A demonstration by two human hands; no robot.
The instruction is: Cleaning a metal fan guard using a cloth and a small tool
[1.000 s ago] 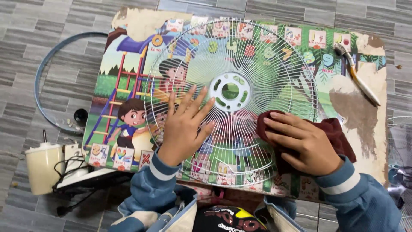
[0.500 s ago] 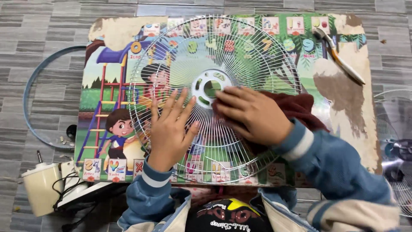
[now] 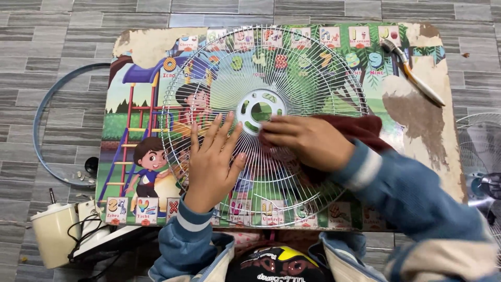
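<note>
head cam | steep downward look | close above fan grille [image 3: 263, 122]

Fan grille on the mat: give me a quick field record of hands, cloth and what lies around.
left hand: flat on fan grille, fingers spread
right hand: pressing dark red cloth onto the grille beside the hub
under grille: picture mat on tiled floor
brush: on the mat's far right corner
ring: on the floor, left
motor unit: near left, with cord
</note>
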